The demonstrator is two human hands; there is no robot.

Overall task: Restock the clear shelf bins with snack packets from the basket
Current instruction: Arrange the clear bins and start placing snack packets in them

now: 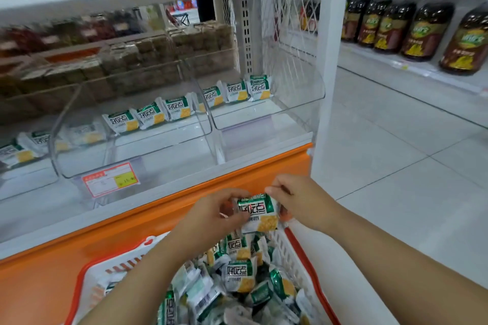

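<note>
Holding anything, those two hands?
Yes. The left hand and right hand are close together. Each pinches one side of a single green-and-white snack packet, just above the far corner of the basket.
What is the basket like?
White lattice walls, red rim, directly beneath the forearms. It is heaped with loose packets of the same kind.
What lies between it and the shelf?
An orange ledge runs across just beyond the hands. Above it sit the clear bins, side by side, their curved front walls rising before the openings. A thin row of matching packets leans along their backs. A red-and-yellow price tag is fixed to one bin's front.
Anything else?
Brown wrapped blocks fill the bins behind. A white post stands to the right, with dark bottles beyond it.
</note>
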